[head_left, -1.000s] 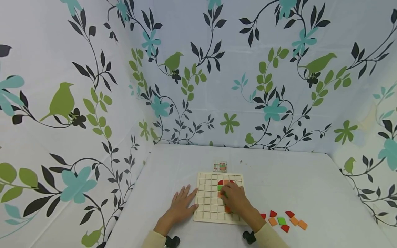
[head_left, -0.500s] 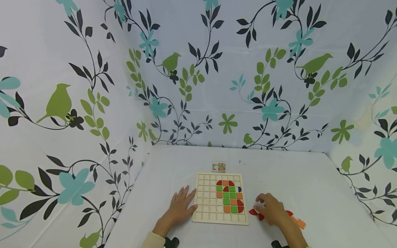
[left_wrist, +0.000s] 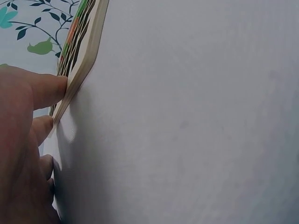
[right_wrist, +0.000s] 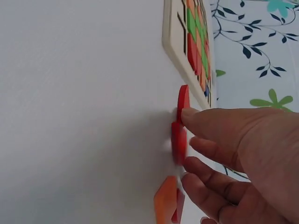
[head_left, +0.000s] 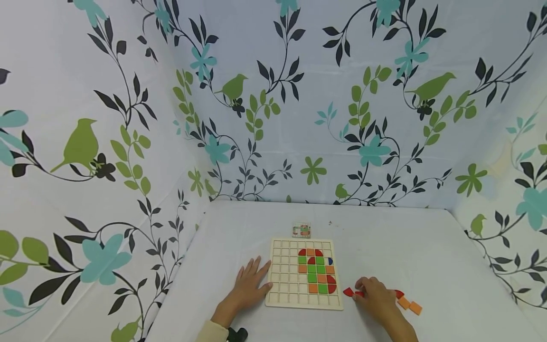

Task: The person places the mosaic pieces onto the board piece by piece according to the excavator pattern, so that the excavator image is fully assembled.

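A pale wooden grid board [head_left: 282,298] lies on the white table. Green, orange and red tiles [head_left: 316,269] fill several cells on its right half, with one small blue piece [head_left: 330,261]. My left hand [head_left: 249,287] rests flat at the board's left edge, fingers spread, thumb and fingertips touching the rim. Right of the board, my right hand [head_left: 378,297] reaches down to the loose pieces. Its thumb and curled fingers pinch a red round-edged tile [right_wrist: 179,142], blurred in the right wrist view. Another red tile [right_wrist: 183,99] lies beside the thumb tip.
Two orange square tiles [head_left: 409,305] and a red tile [head_left: 399,293] lie right of my right hand, which may hide others. A small pattern card [head_left: 301,230] lies behind the board. Patterned cloth [head_left: 273,142] hangs behind the table.
My right hand has left the board, gone right to the loose tiles, then lowered its fingers onto a red one. The left hand stays at the board's edge.
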### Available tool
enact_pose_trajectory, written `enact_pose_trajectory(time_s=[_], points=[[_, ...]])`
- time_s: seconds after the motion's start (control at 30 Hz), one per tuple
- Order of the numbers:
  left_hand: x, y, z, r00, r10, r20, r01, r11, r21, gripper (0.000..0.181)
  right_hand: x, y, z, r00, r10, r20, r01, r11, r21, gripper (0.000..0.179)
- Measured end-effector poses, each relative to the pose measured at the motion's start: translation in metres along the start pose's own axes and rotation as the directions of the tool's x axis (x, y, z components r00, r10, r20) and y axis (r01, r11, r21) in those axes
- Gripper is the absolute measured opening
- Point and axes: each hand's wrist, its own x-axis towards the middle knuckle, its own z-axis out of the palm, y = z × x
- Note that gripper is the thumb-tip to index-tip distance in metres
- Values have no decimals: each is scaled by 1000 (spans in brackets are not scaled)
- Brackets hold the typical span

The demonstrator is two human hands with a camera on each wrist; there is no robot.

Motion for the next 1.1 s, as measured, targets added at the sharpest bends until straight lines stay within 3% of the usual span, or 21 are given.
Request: enact_pose_trajectory(time_s=[0.13, 0.27, 0.37, 0.53, 0.73, 0.87, 1.1], points=[[-1, -1, 0, 1000, -4, -3, 4, 1000, -7, 67, 5, -6, 5, 1000, -28, 9, 28, 999, 31, 33], [0, -1, 0, 1000, -2, 2, 2, 1000, -7, 67, 6, -11, 11, 998, -64, 1, 64, 997, 47, 23], [1, -1, 1, 1000, -1, 7, 1, 1000, -1, 67, 7, -13, 14, 998, -50, -35, 51, 998, 34, 18], [2, -2, 0, 1000, 0, 2, 0, 1000, -7, 67, 10, -14, 12, 994, 9, -112, -6, 1000, 21, 30], [2, -3, 1, 1000, 2, -1, -2, 1000, -9, 67, 9, -16, 8, 998, 3, -67, 1, 998, 65, 27], [4, -4, 2, 1000, 3, -3, -3, 1000, 1, 67, 10, -15, 8, 997, -14, -78, 17, 999, 38, 24], [2, -2, 1, 1000, -1, 0, 1, 1000, -6, 67, 12, -6, 5, 997, 4, -72, -2, 999, 39, 36]])
